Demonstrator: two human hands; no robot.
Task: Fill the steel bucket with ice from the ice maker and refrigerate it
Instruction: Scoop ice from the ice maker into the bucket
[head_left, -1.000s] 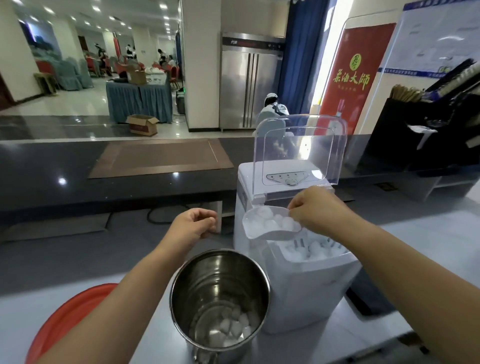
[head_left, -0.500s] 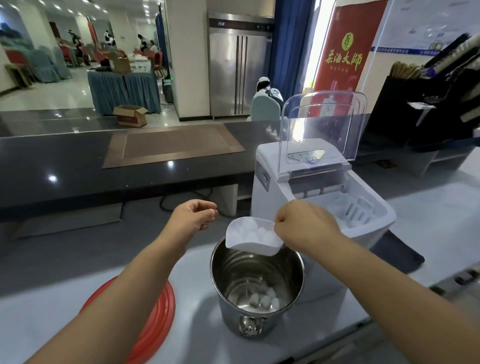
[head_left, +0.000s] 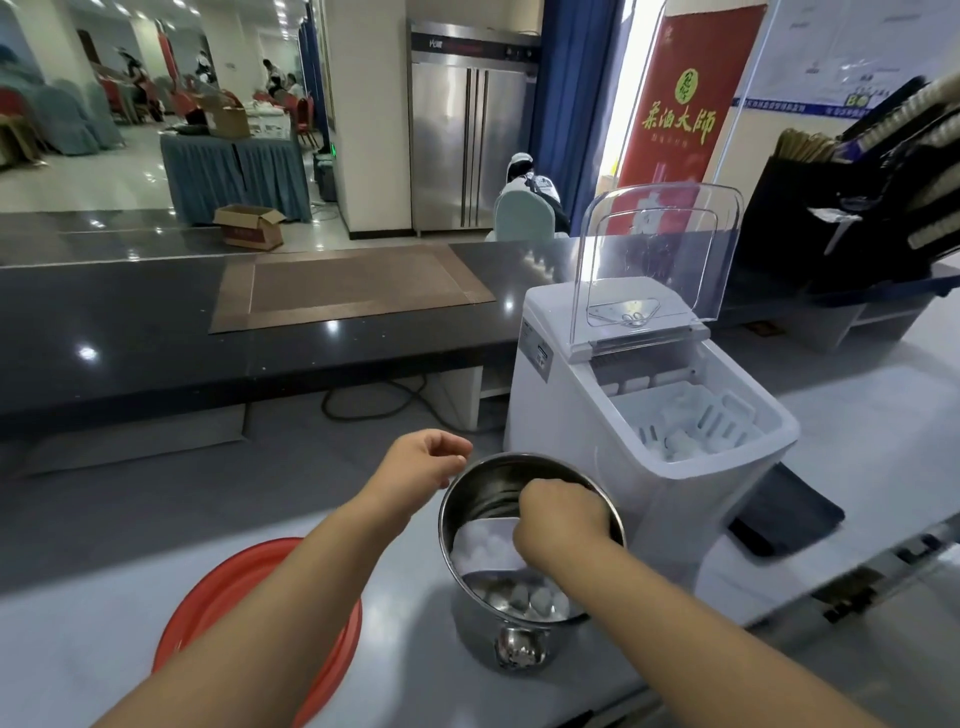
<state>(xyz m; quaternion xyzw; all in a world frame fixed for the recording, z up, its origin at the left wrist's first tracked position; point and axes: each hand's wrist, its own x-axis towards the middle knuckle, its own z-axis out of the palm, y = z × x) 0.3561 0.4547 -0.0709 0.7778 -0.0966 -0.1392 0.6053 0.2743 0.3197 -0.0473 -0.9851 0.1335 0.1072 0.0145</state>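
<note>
Few cubes (head_left: 677, 445) lie in the open ice maker (head_left: 582, 415). Beside it, the bucket (head_left: 470, 631) holds a thin layer of ice (head_left: 530, 597); inside, the right hand (head_left: 563, 519) grips a full scoop (head_left: 485, 545). Left hand (head_left: 421, 467) hovers by the rim, loosely curled, empty.

Around the right hand (head_left: 563, 519), the steel bucket (head_left: 480, 636) is polished metal, its inner wall mirror-bright with streaked reflections, and the scoop (head_left: 500, 564) that hand grips is milky white plastic carrying cloudy, wet-looking ice (head_left: 478, 540). Just right of that hand, the ice maker (head_left: 566, 415) has a smooth, glossy white plastic body and a clear hard plastic lid (head_left: 660, 249). On the near side of the left hand (head_left: 421, 467), a red basin (head_left: 249, 587) of softly shining plastic sits on the pale, smooth counter (head_left: 93, 639). Beyond both hands, a dark polished stone ledge (head_left: 130, 332) bears a matt brown mat (head_left: 353, 286).
</note>
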